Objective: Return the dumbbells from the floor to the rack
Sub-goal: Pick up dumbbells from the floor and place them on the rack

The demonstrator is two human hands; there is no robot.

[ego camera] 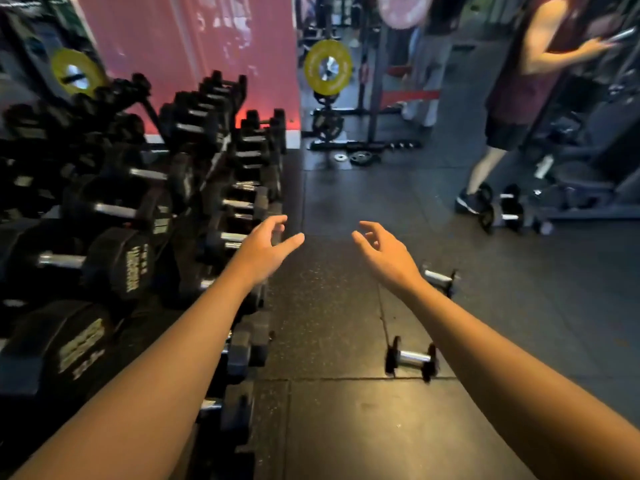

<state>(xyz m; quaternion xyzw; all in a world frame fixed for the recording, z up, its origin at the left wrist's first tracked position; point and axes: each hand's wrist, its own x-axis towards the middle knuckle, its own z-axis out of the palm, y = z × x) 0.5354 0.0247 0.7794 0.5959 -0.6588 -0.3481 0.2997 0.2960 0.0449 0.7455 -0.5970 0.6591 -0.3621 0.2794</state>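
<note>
While small dumbbell (412,357) lies on floor, left hand (265,247) and right hand (384,249) hover open (both empty).

Dark speckled rubber floor tiles (329,323) fill the centre. A small chrome-handled dumbbell (412,358) lies on them at lower right, another (440,278) beyond it, partly hidden by a forearm. Further right, a pair of larger dumbbells (509,209) sits on the floor. A loaded dumbbell rack (214,161) stands along the left.
</note>
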